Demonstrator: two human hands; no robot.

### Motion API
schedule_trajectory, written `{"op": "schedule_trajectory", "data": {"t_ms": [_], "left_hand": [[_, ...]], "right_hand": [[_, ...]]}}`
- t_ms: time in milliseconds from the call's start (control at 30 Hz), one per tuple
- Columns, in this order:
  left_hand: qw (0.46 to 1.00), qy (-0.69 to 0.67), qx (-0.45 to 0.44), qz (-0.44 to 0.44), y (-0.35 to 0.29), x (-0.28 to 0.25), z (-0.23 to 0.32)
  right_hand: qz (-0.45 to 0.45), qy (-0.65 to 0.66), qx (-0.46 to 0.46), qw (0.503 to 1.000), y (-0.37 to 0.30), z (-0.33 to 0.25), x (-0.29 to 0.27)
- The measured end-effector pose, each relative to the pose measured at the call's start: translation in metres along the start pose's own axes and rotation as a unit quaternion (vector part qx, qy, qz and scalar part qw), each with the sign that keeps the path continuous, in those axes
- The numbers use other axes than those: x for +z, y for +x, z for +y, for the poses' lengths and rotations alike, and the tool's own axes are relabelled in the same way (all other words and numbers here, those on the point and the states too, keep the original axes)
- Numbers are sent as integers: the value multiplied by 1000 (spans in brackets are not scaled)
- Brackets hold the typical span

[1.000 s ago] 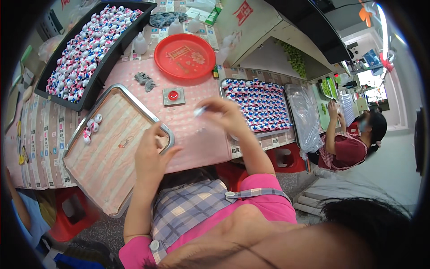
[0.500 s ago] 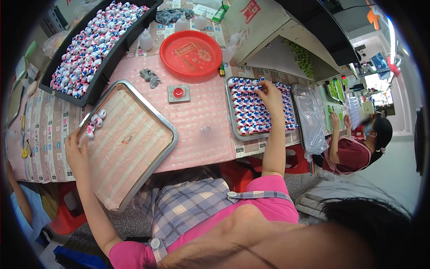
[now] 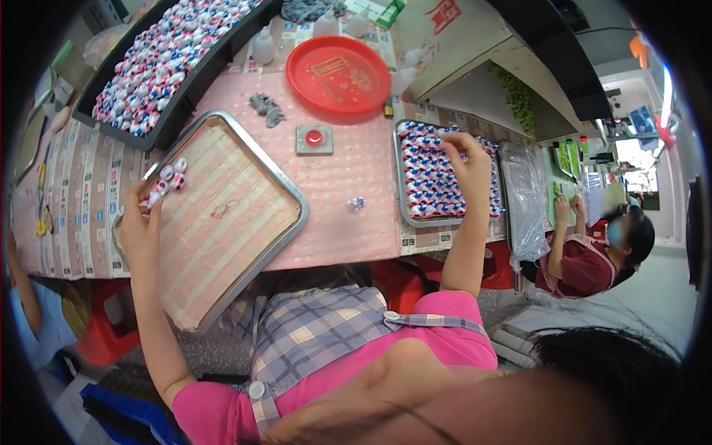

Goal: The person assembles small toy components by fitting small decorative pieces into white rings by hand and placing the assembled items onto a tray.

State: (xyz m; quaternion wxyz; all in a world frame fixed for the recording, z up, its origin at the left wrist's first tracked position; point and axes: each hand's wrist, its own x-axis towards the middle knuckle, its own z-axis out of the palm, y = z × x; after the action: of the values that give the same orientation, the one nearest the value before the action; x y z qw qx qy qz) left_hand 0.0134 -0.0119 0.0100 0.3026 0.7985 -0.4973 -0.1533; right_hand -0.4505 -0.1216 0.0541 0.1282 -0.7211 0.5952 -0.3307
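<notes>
Small rounded white pieces with red and blue markings [image 3: 178, 182] lie in a loose cluster along the left side of a shallow metal tray [image 3: 256, 148]. That tray sits askew on the table, its near corner jutting over the edge. My left hand [image 3: 141, 226] is at its left rim, thumb and fingers closed around one small white piece [image 3: 154, 199]. Over a second tray, filled with close rows of such pieces [image 3: 434, 178], my right hand [image 3: 471, 163] holds its fingertips in a pinch. What they hold, if anything, is too small to make out.
A deep black crate [image 3: 141, 137] heaped with pieces stands back left. Beyond the trays are a red round tray [image 3: 337, 78], white bottles [image 3: 263, 46], a red pad on a grey square [image 3: 314, 139] and a grey rag [image 3: 265, 109]. At right, a plastic-covered tray [image 3: 525, 196] lies near a co-worker [image 3: 586, 259].
My left hand has moved up to the loose cluster and its fingers have closed around a piece. My right hand has drawn slightly nearer over the filled tray. The whole view has shifted.
</notes>
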Motion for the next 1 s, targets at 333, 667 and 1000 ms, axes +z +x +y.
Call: {"op": "schedule_trajectory", "data": {"t_ms": [333,667,1000], "left_hand": [[832,-513,-11,-210,-67,53,73],[747,-612,-92,-242,-82,90,90],[793,-553,-43,-252,-82,102,91]], "right_hand": [[-380,-37,-229,895,-27,-55,76],[-328,236,-80,911,-33,-89,81],[-249,-15,-200,947,-39,-54,102]]}}
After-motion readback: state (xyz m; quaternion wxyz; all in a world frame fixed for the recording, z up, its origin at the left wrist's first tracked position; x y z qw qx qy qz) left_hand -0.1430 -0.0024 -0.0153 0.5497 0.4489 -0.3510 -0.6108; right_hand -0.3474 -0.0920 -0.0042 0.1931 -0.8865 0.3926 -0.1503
